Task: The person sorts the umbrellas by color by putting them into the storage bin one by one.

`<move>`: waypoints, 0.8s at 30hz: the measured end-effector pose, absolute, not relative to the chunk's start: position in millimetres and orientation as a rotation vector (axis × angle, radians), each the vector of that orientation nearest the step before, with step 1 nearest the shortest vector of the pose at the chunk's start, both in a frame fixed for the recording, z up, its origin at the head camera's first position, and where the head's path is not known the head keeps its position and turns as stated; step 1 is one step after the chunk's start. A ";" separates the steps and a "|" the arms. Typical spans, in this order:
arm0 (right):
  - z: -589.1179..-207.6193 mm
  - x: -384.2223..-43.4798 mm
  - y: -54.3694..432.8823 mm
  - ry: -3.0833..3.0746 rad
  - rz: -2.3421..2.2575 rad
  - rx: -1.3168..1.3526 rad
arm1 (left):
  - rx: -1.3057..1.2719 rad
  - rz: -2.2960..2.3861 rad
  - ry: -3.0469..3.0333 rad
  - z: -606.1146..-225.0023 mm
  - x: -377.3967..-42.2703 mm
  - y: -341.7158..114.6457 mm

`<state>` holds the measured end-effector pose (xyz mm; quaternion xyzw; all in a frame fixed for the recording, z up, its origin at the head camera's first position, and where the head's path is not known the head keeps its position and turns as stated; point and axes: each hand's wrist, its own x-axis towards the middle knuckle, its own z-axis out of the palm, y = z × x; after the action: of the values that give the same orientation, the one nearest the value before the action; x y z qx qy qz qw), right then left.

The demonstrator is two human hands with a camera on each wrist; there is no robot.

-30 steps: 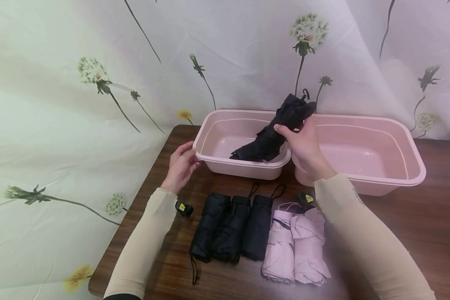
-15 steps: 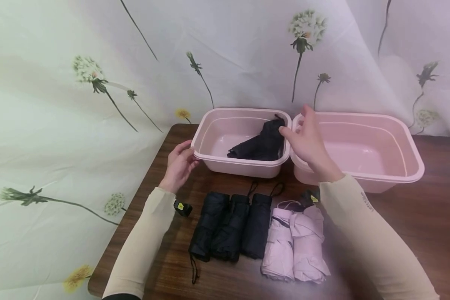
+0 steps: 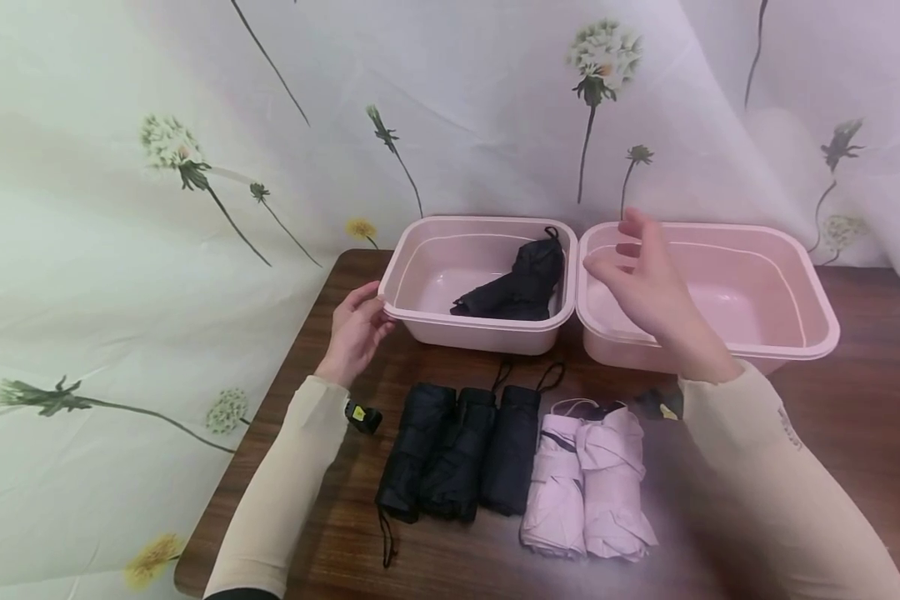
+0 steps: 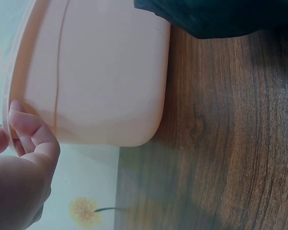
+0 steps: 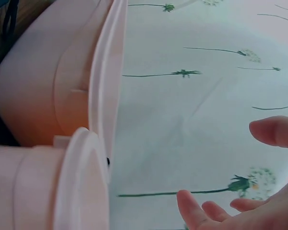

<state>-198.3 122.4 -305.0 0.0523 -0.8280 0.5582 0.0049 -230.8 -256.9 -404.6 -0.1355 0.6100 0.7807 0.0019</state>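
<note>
My left hand (image 3: 354,332) grips the left corner of the left pink basin (image 3: 480,335); in the left wrist view, its fingers (image 4: 32,129) and thumb pinch the rim. Inside that basin a folded black umbrella (image 3: 531,279) leans against the right end, its wrist loop near the rim. Over the left part of the right pink basin (image 3: 757,287), my right hand (image 3: 660,292) hovers with its fingers spread apart and nothing between them. The right wrist view also shows that hand (image 5: 259,211) holding nothing.
In front of the basins, three folded black umbrellas (image 3: 512,450) and two folded pink umbrellas (image 3: 557,492) lie in a row on the wooden table (image 3: 330,533). A curtain (image 3: 480,108) with dandelion prints hangs behind and to the left.
My right hand lowered the black umbrella into the left basin, let go of it, and moved right over the other basin. My left hand stayed at the rim.
</note>
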 end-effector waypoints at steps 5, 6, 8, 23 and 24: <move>-299.5 -186.8 131.4 -2.604 1.711 0.211 | -0.442 2.444 1.913 -405.3 -230.7 -257.2; -298.7 -184.4 133.0 -2.612 1.693 0.219 | -0.442 2.445 1.913 -405.4 -230.8 -257.2; -297.7 -179.2 136.2 -2.628 1.658 0.237 | -0.439 2.450 1.911 -405.6 -231.2 -257.0; -316.7 -133.4 153.8 -2.744 1.394 0.395 | -0.433 2.435 1.921 -405.0 -230.9 -256.1; -319.6 -131.0 155.0 -2.752 1.380 0.412 | -0.429 2.436 1.921 -404.9 -230.9 -255.9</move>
<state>-131.0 155.0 -319.6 0.1326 -0.8858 0.4443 0.0175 -230.9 -255.9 -404.9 -0.1369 0.6133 0.7779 0.0048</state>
